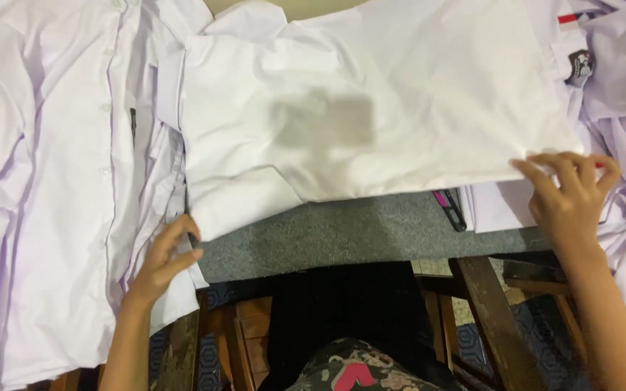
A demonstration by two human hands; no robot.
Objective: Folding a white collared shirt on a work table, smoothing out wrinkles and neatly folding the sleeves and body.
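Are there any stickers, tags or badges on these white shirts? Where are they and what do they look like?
Round badge: top right, on a white shirt; dark with pale marks.
Small flag patch: just above the badge; a rectangle, red over white.
Dark narrow tag: on the left shirt pile, too small to make out.
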